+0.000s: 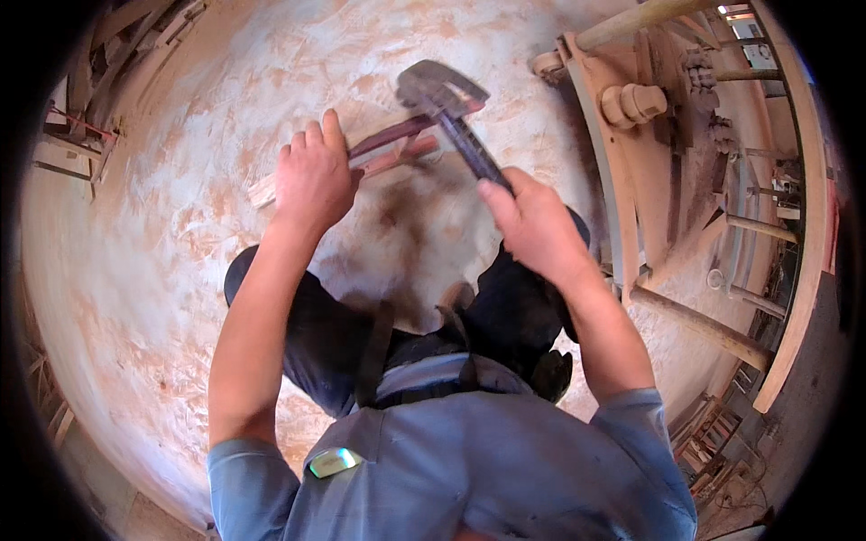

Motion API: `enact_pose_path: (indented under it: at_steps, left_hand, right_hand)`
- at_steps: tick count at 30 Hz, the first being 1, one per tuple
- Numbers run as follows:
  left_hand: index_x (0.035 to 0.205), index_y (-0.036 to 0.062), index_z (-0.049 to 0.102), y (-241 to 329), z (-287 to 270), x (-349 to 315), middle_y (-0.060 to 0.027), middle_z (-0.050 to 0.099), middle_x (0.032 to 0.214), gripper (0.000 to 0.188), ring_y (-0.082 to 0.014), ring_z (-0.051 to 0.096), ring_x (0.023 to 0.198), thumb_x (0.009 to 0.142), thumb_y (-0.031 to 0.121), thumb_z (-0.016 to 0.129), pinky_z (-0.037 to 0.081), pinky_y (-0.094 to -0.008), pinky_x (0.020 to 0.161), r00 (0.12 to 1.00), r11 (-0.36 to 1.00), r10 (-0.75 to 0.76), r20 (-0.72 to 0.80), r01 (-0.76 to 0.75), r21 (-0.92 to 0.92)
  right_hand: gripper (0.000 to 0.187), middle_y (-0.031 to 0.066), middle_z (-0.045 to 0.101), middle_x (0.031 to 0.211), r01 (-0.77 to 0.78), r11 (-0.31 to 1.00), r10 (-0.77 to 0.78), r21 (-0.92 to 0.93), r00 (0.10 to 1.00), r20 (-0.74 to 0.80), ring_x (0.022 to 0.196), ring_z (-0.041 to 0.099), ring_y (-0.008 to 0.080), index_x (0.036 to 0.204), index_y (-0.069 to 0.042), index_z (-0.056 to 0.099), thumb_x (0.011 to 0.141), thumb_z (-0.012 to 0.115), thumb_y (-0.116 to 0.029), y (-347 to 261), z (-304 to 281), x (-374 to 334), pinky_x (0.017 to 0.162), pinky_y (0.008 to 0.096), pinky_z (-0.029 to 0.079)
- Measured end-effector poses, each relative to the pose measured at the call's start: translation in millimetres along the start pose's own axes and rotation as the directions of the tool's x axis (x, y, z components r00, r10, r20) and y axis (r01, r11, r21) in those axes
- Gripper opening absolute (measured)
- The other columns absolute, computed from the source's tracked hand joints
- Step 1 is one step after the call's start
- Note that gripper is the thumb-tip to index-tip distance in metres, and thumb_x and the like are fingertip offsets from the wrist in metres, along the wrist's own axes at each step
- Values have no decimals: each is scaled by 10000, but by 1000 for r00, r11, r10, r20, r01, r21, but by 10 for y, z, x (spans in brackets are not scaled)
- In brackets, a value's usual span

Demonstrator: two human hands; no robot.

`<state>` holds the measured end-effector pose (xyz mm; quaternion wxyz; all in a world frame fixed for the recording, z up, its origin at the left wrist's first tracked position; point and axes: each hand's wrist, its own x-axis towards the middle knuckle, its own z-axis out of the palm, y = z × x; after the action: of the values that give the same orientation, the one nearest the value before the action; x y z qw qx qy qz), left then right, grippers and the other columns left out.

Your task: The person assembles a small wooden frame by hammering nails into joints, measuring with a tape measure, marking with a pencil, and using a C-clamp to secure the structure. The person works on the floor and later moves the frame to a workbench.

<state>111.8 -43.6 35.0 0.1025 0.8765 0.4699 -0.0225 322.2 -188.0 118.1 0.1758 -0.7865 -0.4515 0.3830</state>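
My right hand (537,221) grips the dark handle of a hammer (465,144). Its dark metal head is slightly blurred and hangs over the far end of the wood. Closed around the wooden piece (392,135), my left hand (311,176) covers its middle. The piece has a dark reddish strip and a paler pinkish strip running side by side, joined near the far end. A light wooden end (262,192) sticks out left of my left hand. Whether the hammer head touches the wood, I cannot tell.
Below lies a pale, dust-streaked floor (180,298). A wooden frame or bench (613,162) with round poles stands close on the right, with a turned wooden knob (634,105) on it. Wood scraps (135,45) lie at the far left. My knees are bent beneath my arms.
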Motion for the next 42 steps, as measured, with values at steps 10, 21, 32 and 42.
enact_pose_path:
  at_steps: [10, 21, 32, 42]
  left_hand:
    - [1447, -75, 194, -433, -135, -289, -252, 383, 1422, 1055, -383, 415, 1295, 699, 346, 809, 375, -482, 1029, 999, 997, -34, -7, 34, 73]
    - [1399, -13, 348, -192, -76, -120, -176, 557, 1223, 888, -310, 531, 1149, 717, 345, 791, 426, -424, 941, 982, 974, 138, -131, -110, 198]
    - [897, 76, 557, -176, 162, 518, -112, 625, 794, 211, -297, 626, 811, 719, 108, 665, 486, -420, 711, 962, 992, 88, -260, -60, 115]
    - [1014, -1, 594, -1021, -173, 118, -132, 653, 799, 328, -246, 638, 737, 733, 158, 650, 498, -352, 705, 880, 746, -475, -23, 388, -540]
  right_hand:
    - [405, 281, 611, 777, 194, 978, -180, -75, 971, 158, 787, 599, 467, 946, 37, 570, 915, 582, -366, -199, 493, 25, 697, 511, 463]
    - [351, 208, 642, 722, 246, 955, -276, -163, 941, -197, 692, 648, 366, 940, -9, 633, 846, 691, -342, 342, -367, -302, 642, 435, 516]
    - [483, 305, 632, 838, -481, 876, 451, -23, 837, -308, 855, 626, 457, 902, 60, 603, 876, 588, -422, 2572, -255, -73, 761, 502, 478]
    - [333, 214, 663, 1019, -609, 791, 602, -54, 792, -104, 958, 636, 393, 1042, -78, 605, 902, 481, -354, 4205, 1302, -491, 818, 477, 475]
